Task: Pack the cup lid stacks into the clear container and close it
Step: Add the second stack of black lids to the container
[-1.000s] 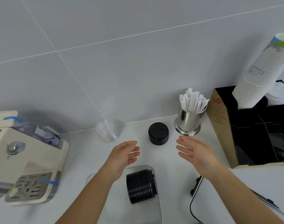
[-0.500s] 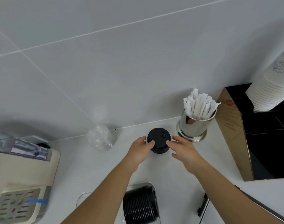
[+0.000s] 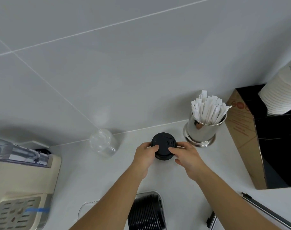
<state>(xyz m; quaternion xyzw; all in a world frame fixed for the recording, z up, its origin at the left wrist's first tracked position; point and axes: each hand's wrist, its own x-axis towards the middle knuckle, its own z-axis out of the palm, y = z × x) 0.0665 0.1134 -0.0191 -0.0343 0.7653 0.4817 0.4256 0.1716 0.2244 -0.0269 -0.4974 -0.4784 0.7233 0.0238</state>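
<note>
Head view shows both of your hands closed around the upright stack of black cup lids [image 3: 163, 146] on the white counter [image 3: 78, 165], near the back wall. Your left hand [image 3: 145, 157] wraps the stack's left side, thumb tip pressed on the top lid's rim; your right hand [image 3: 186, 155] takes the right side, its thumb also lying on the top lid — so the stack sits clamped between your two sets of fingers, and only the top lid and a sliver of the base show between them. Whether the stack has left the counter, you cannot tell from this angle.

Just right of the stack stands the steel cup of paper-wrapped sticks [image 3: 204, 123], and to the left an upturned clear plastic cup [image 3: 102, 142]. At the bottom edge, between your forearms, the clear container [image 3: 160, 196] holds another stack of black lids [image 3: 145, 213] lying on its side — well apart from the one you grip.
</note>
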